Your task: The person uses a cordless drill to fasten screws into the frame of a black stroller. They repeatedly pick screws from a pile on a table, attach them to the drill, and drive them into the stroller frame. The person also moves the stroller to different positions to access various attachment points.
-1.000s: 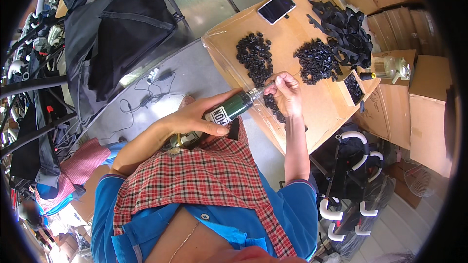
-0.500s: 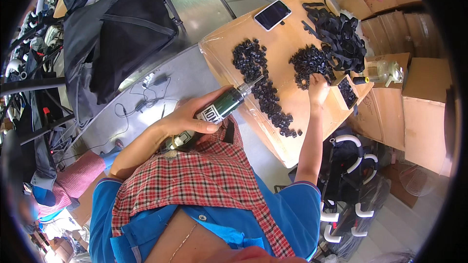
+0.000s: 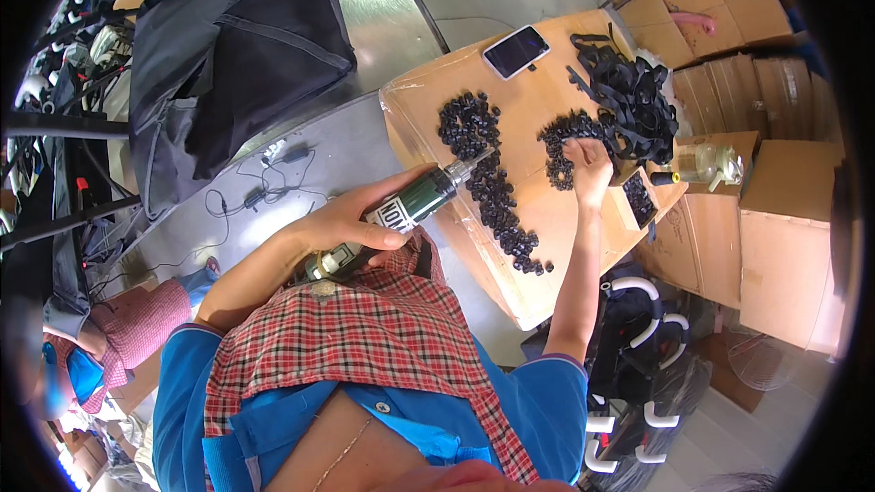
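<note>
A dark green electric screwdriver (image 3: 417, 202) with a clear nose lies in my left hand (image 3: 351, 223), my fingers wrapped round its body. Its bit points up and right, over the long row of small black plastic parts (image 3: 497, 205) on the table. My right hand (image 3: 592, 171) is at the second heap of small black parts (image 3: 558, 167), fingers bent and pinched together at its edge. Whatever sits between those fingertips is too small to make out. Beside that hand stands a small open wooden box (image 3: 622, 210) holding more black parts.
The tabletop (image 3: 538, 228) also carries a phone (image 3: 517, 52) and a tangle of black straps (image 3: 629, 96). Cardboard boxes (image 3: 788, 241) stand to the right, with black frames with white curved handles (image 3: 635, 296) below. Black fabric (image 3: 246, 64) hangs at upper left; a person (image 3: 137, 333) is at lower left.
My right hand has shifted farther onto the heap, away from the small box. The left hand keeps the screwdriver in the same grip. The whole view has tilted slightly.
</note>
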The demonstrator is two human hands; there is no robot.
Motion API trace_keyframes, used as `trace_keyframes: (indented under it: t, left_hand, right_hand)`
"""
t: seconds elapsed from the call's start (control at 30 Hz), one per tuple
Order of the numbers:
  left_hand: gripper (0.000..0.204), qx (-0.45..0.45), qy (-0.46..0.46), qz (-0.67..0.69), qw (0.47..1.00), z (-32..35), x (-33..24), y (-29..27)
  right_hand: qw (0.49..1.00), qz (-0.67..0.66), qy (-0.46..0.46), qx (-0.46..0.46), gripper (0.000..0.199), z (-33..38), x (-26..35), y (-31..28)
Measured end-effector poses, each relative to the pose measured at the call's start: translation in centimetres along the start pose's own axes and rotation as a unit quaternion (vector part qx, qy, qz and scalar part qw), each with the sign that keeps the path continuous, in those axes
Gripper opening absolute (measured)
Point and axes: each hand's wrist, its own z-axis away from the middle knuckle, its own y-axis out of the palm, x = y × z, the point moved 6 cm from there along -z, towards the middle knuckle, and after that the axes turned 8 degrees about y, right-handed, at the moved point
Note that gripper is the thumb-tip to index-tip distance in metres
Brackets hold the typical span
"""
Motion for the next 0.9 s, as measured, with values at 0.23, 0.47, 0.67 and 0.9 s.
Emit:
trace_keyframes:
  t: [0.23, 0.47, 0.67, 0.9]
  left_hand:
    - [0.107, -0.002, 0.088, 0.014, 0.996, 1.9, -6.1, 1.6]
    - [0.101, -0.056, 0.186, -0.021, 0.981, 7.1, -8.8, -0.4]
    - [0.117, -0.113, 0.225, 0.016, 0.968, 12.9, -11.2, -2.0]
    - [0.122, -0.048, 0.335, 0.056, 0.939, 22.4, -13.1, -6.2]
  right_hand:
    - [0.976, -0.105, -0.165, 0.091, 0.017, 4.1, 18.2, 9.2]
    - [0.922, -0.023, -0.362, 0.136, 0.028, 7.6, 30.4, 14.6]
    - [0.895, -0.03, -0.408, 0.177, 0.034, 11.1, 35.9, 19.5]
    - [0.816, -0.065, -0.526, 0.228, 0.038, 19.4, 44.2, 26.3]
